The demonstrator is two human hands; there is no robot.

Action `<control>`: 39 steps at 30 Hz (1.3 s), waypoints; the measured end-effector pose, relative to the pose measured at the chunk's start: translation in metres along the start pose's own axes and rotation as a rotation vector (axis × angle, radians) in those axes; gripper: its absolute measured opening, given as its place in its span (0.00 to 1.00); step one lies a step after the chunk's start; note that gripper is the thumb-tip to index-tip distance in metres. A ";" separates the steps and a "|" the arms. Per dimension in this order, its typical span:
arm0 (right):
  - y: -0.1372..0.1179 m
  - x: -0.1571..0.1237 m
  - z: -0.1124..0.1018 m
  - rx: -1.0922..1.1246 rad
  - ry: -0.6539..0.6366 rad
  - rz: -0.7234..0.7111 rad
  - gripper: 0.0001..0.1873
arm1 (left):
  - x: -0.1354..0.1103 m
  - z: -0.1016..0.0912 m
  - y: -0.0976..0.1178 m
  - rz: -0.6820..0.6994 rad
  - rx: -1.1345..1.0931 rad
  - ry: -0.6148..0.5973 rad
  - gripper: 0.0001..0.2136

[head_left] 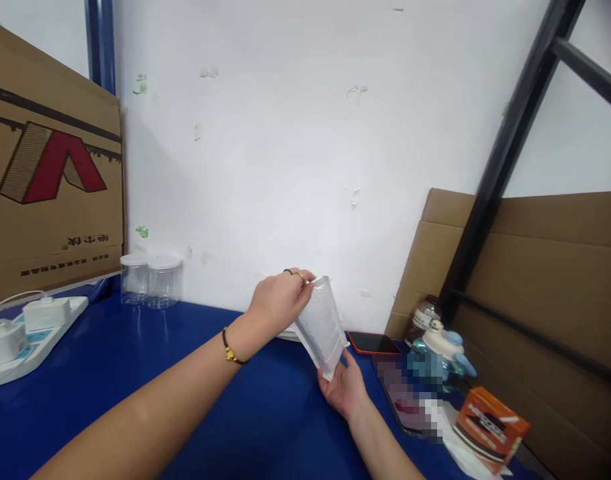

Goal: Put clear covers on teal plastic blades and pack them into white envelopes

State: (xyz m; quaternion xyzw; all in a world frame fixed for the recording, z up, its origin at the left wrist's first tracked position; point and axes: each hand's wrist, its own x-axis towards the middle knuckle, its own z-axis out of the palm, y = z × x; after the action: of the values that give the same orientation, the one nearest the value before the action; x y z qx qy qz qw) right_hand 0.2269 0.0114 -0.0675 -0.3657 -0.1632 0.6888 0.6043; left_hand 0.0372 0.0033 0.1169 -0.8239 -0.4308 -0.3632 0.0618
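While I stand watching, the person holds a white packet above the blue tabletop, to the left of the orange-edged phone, which is my landmark here. The left hand is closed in a pinch on the packet's upper corner; the right hand curls around its lower end, some fingers hidden behind. Gripping both ends probably keeps the thin, tilted packet from sagging. To the right of that phone, a teal bottle and a dark jar stand near the cardboard, perhaps out of the arms' way; nearer the person than the phone is an orange box on white paper. Well to the phone's left, two clear jars stand against the wall, likely placed there to leave elbow room.
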 end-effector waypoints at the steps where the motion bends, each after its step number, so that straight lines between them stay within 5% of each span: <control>1: 0.000 0.000 0.000 -0.001 0.005 -0.013 0.17 | 0.003 0.001 0.007 0.013 0.041 0.002 0.14; 6: 0.001 0.002 0.001 -0.051 0.096 -0.065 0.14 | 0.013 0.001 0.020 0.011 0.105 0.023 0.14; 11: 0.010 0.007 0.002 -0.178 0.180 -0.191 0.15 | 0.015 -0.011 0.009 -0.053 0.074 0.075 0.14; 15: 0.011 0.009 -0.004 -0.363 0.199 -0.386 0.21 | 0.000 -0.010 -0.021 -0.168 0.010 0.107 0.13; 21: -0.002 0.012 -0.018 -0.617 0.298 -0.539 0.22 | -0.050 0.025 -0.091 -0.438 -0.067 0.087 0.13; 27: -0.010 0.017 -0.026 -1.198 0.372 -0.768 0.24 | -0.089 0.047 -0.131 -0.558 -0.099 -0.011 0.14; 34: 0.005 0.007 -0.009 -1.848 0.388 -0.602 0.21 | -0.099 0.025 -0.150 -0.660 -0.125 -0.019 0.15; 39: 0.002 -0.013 0.005 -1.972 0.336 -0.583 0.25 | -0.095 0.010 -0.156 -0.665 -0.116 -0.050 0.17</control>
State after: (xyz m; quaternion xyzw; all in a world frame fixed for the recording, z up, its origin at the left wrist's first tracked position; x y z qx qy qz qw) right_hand 0.2217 -0.0007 -0.0615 -0.7348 -0.6494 0.0174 0.1952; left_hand -0.1102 0.0414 0.0150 -0.6491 -0.6560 -0.3668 -0.1176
